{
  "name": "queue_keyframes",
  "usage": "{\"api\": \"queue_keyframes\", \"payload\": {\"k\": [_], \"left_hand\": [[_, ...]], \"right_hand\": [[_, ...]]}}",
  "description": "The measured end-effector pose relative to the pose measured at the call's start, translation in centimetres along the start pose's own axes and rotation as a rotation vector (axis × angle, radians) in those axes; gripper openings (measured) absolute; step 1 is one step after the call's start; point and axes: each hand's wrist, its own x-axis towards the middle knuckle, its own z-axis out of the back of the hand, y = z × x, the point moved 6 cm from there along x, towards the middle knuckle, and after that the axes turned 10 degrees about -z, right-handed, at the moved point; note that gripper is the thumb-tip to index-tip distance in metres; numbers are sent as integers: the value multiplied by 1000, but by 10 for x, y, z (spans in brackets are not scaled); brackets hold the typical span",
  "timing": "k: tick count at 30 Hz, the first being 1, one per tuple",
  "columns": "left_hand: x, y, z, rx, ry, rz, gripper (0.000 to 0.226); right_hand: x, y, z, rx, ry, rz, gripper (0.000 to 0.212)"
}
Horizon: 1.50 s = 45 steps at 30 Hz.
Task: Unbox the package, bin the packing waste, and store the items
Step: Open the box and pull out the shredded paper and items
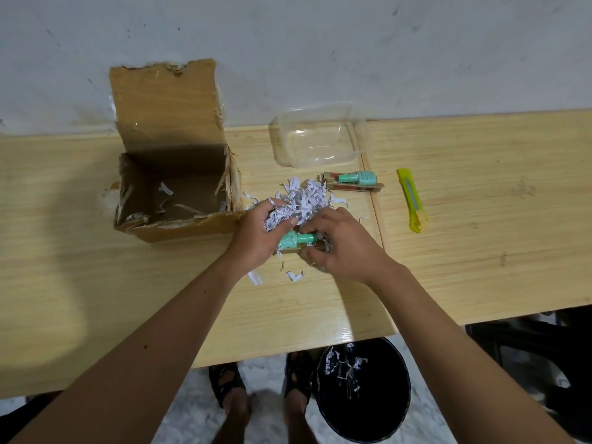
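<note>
An open cardboard box (179,200) stands on the wooden table (480,238), holding a few paper strips. To its right lies a heap of white shredded paper (304,200). My left hand (259,238) is closed on a bunch of that paper. My right hand (339,245) curls over the near side of the heap, next to a mint-green bottle in brown card packaging (296,240) lying between both hands; I cannot tell whether it grips anything. A second packaged green bottle (354,180) lies behind the heap.
A clear plastic container (317,139) sits at the back by the wall. A yellow box cutter (412,200) lies to the right. A black bin (363,389) with some shreds stands on the floor under the table's front edge, beside my sandalled feet.
</note>
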Motion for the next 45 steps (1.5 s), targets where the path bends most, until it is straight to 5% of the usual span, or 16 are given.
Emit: {"api": "queue_keyframes", "payload": {"k": [9, 19, 45], "left_hand": [[0, -2, -1, -1, 5, 8, 34], [-1, -3, 2, -28, -4, 36, 42], [3, -3, -1, 108, -11, -66, 24]], "right_hand": [[3, -4, -10, -192, 75, -11, 55], [-22, 8, 17, 38, -101, 105, 40], [-34, -95, 97, 130, -310, -292, 37]]}}
